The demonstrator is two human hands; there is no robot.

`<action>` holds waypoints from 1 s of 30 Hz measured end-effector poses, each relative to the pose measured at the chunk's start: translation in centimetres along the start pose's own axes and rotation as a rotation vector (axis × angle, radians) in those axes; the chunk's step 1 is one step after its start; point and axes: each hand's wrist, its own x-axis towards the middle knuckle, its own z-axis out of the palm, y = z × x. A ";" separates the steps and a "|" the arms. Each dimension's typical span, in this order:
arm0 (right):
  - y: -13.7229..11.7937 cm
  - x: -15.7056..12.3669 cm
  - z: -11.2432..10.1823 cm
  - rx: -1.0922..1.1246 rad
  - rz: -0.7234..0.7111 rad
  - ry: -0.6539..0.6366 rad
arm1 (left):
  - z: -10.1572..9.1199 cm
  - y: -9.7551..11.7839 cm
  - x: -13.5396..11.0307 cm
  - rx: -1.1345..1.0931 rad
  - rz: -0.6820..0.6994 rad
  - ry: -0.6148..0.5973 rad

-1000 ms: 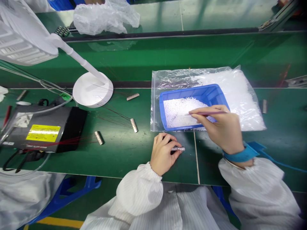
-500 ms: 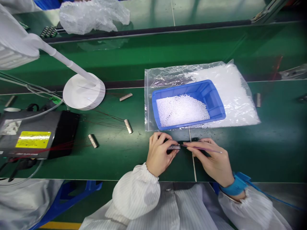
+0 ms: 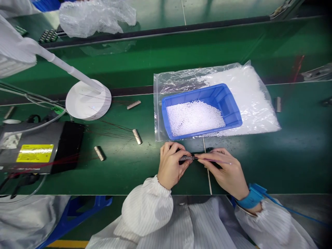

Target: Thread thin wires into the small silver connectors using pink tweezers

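My left hand [image 3: 170, 164] pinches a small grey ridged strip [image 3: 186, 158] just above the green table near its front edge. My right hand [image 3: 225, 172], with a blue wrist strap [image 3: 252, 196], holds thin tweezers [image 3: 215, 160] whose tip points left and meets the strip's right end. Just beyond my hands stands a blue tray [image 3: 232, 110] filled with tiny white beads [image 3: 194, 117]. The tray rests on a clear zip bag [image 3: 256, 100] holding more white beads.
Three similar grey strips [image 3: 137, 136] [image 3: 99, 153] [image 3: 134, 104] lie on the green table [image 3: 293, 155] to the left, with fine red wires. A white lamp base [image 3: 88, 100] and a black device with a yellow label [image 3: 35, 153] stand at left. A crumpled plastic bag [image 3: 95, 15] lies at the back.
My right hand came back from over the blue tray with the tweezers and brought their tip to the strip in my left hand. The view shifted slightly.
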 end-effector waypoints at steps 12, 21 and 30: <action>0.0 -0.1 -0.6 -0.015 -0.011 0.006 | 0.0 -0.1 0.0 -0.025 -0.001 0.002; -0.1 0.0 -0.4 -0.026 -0.036 0.001 | 0.1 -0.2 -0.1 -0.018 0.005 0.014; 0.1 -0.1 -0.2 -0.022 -0.027 0.014 | -0.1 0.0 0.0 -0.029 0.004 0.005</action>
